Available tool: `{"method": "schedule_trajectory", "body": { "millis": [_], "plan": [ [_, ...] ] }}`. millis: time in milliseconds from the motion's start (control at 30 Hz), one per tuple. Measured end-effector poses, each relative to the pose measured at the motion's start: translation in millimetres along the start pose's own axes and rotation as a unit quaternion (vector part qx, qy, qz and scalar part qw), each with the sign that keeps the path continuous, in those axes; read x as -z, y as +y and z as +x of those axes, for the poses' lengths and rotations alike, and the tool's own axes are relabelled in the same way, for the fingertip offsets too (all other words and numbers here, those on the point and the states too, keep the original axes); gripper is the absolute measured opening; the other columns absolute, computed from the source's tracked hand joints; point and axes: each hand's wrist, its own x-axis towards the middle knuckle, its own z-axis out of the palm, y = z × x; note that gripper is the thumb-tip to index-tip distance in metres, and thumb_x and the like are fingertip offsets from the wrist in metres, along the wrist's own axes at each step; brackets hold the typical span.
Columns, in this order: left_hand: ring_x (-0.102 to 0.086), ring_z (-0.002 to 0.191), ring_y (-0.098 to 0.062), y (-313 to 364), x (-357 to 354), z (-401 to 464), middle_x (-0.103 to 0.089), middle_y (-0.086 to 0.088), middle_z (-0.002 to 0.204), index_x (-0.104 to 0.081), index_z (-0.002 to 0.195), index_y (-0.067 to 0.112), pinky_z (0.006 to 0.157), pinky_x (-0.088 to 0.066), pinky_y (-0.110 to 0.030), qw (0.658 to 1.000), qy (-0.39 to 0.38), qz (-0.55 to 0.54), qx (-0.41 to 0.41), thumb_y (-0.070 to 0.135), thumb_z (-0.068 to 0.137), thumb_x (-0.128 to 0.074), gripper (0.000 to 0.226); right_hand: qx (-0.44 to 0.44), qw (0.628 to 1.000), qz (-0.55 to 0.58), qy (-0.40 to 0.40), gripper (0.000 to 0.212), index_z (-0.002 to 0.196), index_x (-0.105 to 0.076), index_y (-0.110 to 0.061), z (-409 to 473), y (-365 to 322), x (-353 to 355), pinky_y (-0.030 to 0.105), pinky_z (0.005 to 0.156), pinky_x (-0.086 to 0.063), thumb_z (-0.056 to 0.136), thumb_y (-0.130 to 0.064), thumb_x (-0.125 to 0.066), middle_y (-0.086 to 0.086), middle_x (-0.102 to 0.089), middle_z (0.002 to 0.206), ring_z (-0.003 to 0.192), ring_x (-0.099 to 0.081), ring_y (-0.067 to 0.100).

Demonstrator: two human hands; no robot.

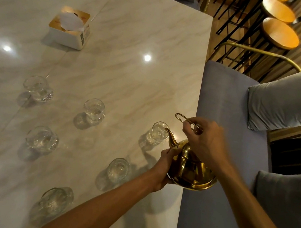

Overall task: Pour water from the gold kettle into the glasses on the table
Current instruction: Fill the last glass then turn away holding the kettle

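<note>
The gold kettle hangs tilted over the right edge of the marble table. Its spout tip sits at the rim of a clear glass. My right hand grips the kettle's wire handle from above. My left hand holds the kettle's body on its left side, fingers curled against it. Several more clear glasses stand on the table, among them one to the left, one below the kettle's glass and one further left.
A white tissue box stands at the back of the table. To the right runs a grey bench with grey cushions. Round wooden stools stand at the top right.
</note>
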Motion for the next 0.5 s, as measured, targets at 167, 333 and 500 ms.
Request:
{"method": "schedule_trajectory", "body": {
  "millis": [167, 333, 500],
  "plan": [
    [-0.062, 0.119, -0.025, -2.2, 1.5, 0.5, -0.060, -0.004, 0.139, -0.036, 0.147, 0.029, 0.091, -0.059, -0.046, 0.999, 0.020, 0.039, -0.030, 0.069, 0.088, -0.047, 0.072, -0.016, 0.998, 0.050, 0.042, 0.030, 0.115, -0.073, -0.017, -21.9, 4.5, 3.6, 0.025, 0.069, -0.058, 0.096, -0.036, -0.060, -0.002, -0.074, 0.094, 0.077, -0.065, 0.004],
    [-0.062, 0.116, -0.023, 5.5, 7.4, -4.7, -0.055, -0.003, 0.138, -0.034, 0.136, 0.036, 0.085, -0.059, -0.042, 0.994, 0.021, 0.061, -0.085, 0.054, 0.094, -0.057, 0.051, -0.029, 0.988, 0.129, 0.078, 0.020, 0.111, -0.073, -0.022, -38.7, 6.2, 8.9, 0.015, 0.067, -0.053, 0.096, -0.031, -0.063, -0.005, -0.072, 0.089, 0.079, -0.067, 0.009],
    [-0.058, 0.125, -0.020, 13.0, 17.7, -9.9, -0.055, 0.000, 0.137, -0.036, 0.143, 0.035, 0.105, -0.052, -0.045, 0.980, 0.042, 0.110, -0.158, 0.060, 0.082, -0.069, 0.074, -0.024, 0.969, 0.219, 0.108, 0.012, 0.106, -0.069, -0.031, -51.5, -2.8, 12.4, 0.016, 0.064, -0.055, 0.096, -0.027, -0.064, -0.005, -0.071, 0.085, 0.080, -0.066, 0.012]
  ]
}}
